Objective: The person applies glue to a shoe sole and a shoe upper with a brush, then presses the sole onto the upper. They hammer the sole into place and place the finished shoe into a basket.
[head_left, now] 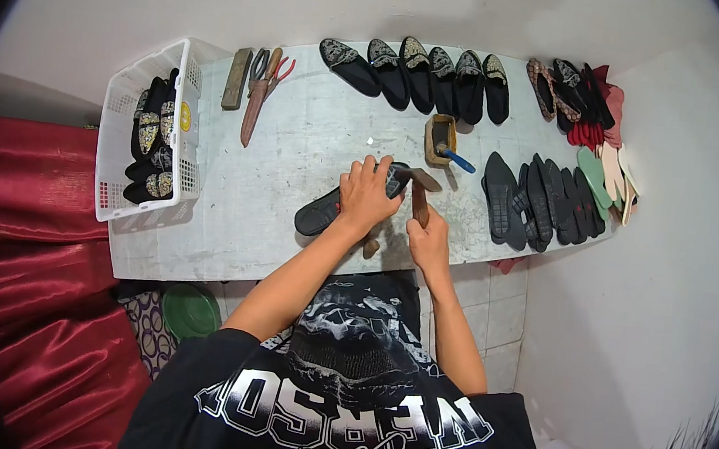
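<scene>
A black shoe (319, 213) lies at the front middle of the table, its toe pointing up and to the right. My left hand (367, 195) is closed over the shoe's middle and toe area, with the fingers across its upper. My right hand (429, 242) grips the wooden handle of a hammer (423, 179), whose metal head is right beside the toe of the shoe. A small brown object (371, 248) lies just below my left hand, near the table's front edge.
Finished shoes (417, 73) line the back of the table (300, 122). Black soles (498, 200) lie at the right. A glue box (440, 137) holds a blue-handled brush. Tools (255, 108) and a white basket (105, 164) of shoes stand left.
</scene>
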